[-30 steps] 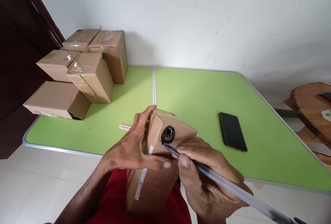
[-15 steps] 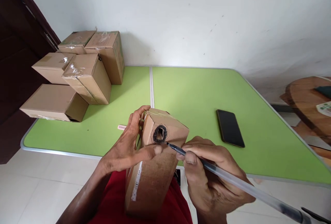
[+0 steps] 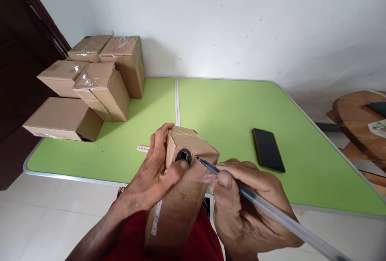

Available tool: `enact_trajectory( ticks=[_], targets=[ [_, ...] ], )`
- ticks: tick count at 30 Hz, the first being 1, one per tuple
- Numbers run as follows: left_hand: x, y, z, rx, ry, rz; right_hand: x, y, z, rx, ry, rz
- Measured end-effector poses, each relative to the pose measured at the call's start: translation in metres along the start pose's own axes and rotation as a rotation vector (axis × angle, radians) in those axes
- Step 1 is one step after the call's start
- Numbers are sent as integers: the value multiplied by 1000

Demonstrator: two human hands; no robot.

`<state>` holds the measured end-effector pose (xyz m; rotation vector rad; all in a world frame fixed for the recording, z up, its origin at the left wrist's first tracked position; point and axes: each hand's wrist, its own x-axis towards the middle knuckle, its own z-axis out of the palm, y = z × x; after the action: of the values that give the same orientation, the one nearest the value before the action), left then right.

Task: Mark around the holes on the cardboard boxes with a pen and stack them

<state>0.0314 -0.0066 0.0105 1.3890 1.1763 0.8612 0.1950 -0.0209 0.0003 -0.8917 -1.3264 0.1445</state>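
A long cardboard box (image 3: 177, 208) stands tilted in front of me, its taped end toward the table. My left hand (image 3: 153, 172) grips it from the left, fingers along the side and thumb on the near face. Beside the thumb tip is a torn hole (image 3: 183, 157) ringed with thick black ink, with thin scribbled lines around it. Pinched in my right hand (image 3: 244, 200) is a pen (image 3: 256, 198) with a clear barrel. Its tip is at the cardboard just right of the ring; whether it touches I cannot tell.
Several cardboard boxes (image 3: 102, 88) are grouped at the left of the green table (image 3: 217, 112). A black phone (image 3: 268, 150) lies to the right. Part of a pale pink strap (image 3: 142, 148) shows behind my left hand. A wooden table (image 3: 352, 112) stands at far right.
My left thumb has moved up to the ring's lower edge and covers part of it. The pen tip has shifted slightly up and right, from below the ring to its right side.
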Motion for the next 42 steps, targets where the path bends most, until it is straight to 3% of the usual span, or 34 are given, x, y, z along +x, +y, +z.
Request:
enact_trajectory(
  ticks=[21,30,33,36,37,39,40,41,42],
  targets=[
    [5,-3,-3,12,-62,-11,6,-4,8,27,-41,5],
    [5,-11,-7,20,-53,6,1,-8,4,58,-235,14],
    [4,-12,-10,-19,-71,-15,2,-8,0,172,-263,106],
    [-1,-10,-12,-50,-46,-70,20,4,-10,374,-89,310],
    [-4,-9,-13,-63,-16,-87,30,13,-16,355,-27,348],
    [-9,-7,-15,-89,65,-108,52,40,-31,57,-57,406],
    [-12,-6,-16,-101,105,-116,60,56,-40,-210,-158,463],
    [-13,-5,-16,-114,138,-122,65,73,-48,-496,-361,541],
    [-15,-3,-16,-125,161,-128,67,91,-53,-630,-472,596]
  ],
)
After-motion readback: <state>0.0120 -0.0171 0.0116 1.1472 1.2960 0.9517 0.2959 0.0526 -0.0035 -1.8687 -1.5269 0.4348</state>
